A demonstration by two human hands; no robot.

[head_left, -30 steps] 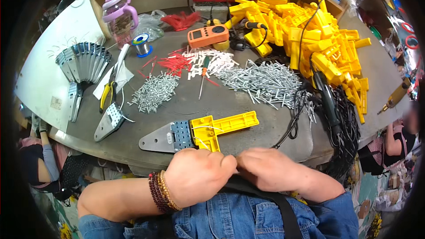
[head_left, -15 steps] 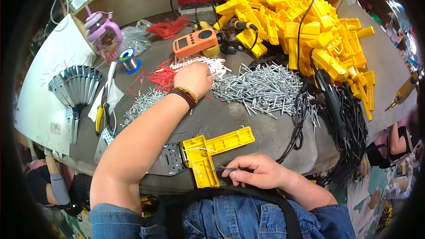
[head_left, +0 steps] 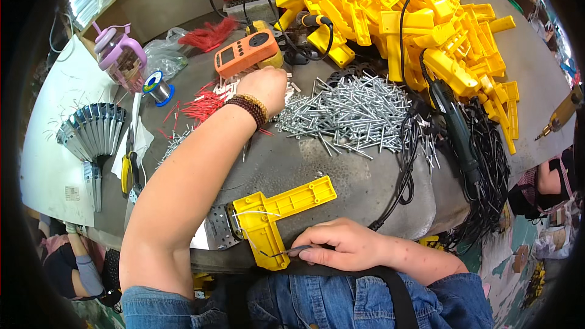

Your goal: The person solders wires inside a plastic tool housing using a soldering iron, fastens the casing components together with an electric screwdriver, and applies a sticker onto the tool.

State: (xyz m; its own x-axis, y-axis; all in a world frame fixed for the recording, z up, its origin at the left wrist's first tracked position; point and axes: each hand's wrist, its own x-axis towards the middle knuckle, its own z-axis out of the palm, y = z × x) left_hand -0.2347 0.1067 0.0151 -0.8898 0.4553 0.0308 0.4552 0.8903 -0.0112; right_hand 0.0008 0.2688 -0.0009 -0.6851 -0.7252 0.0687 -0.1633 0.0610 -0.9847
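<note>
A: How much open room is there on the worktop [head_left: 341, 164]?

B: Little. The bare grey patch lies in the middle, between the heap of grey nails [head_left: 359, 109] and the near edge. Yellow plastic parts [head_left: 420, 24] pile up at the far right, black cables [head_left: 487, 164] spill over the right edge, and a fan of metal plates [head_left: 91, 131] sits at the left on a white sheet.

A: And the yellow piece near the edge?

B: The yellow T-shaped housing [head_left: 274, 213] lies flat just inside the near edge. Its long axis runs from lower left to upper right, the long arm pointing toward the nails, the short leg pointing down at the person's lap. A perforated metal plate [head_left: 216, 228] touches its left side.

A: Where is it relative to each grip?

B: The right hand [head_left: 341, 244] rests at the near edge, just right of the short leg. Its grip is narrow, fingers pinched on a thin dark wire [head_left: 286, 251] that reaches to the leg's tip. The left hand [head_left: 265, 88] is well apart, stretched far across to the small white pieces [head_left: 234, 85] beside the red wire bits [head_left: 204, 106], just below an orange meter [head_left: 244, 55]. Its fingers curl down into the pieces; whether they hold one, I cannot tell.

A: Anything near that arm?

B: Yellow-handled pliers [head_left: 128, 170] left of the forearm, and a solder spool [head_left: 157, 88] beyond.
</note>
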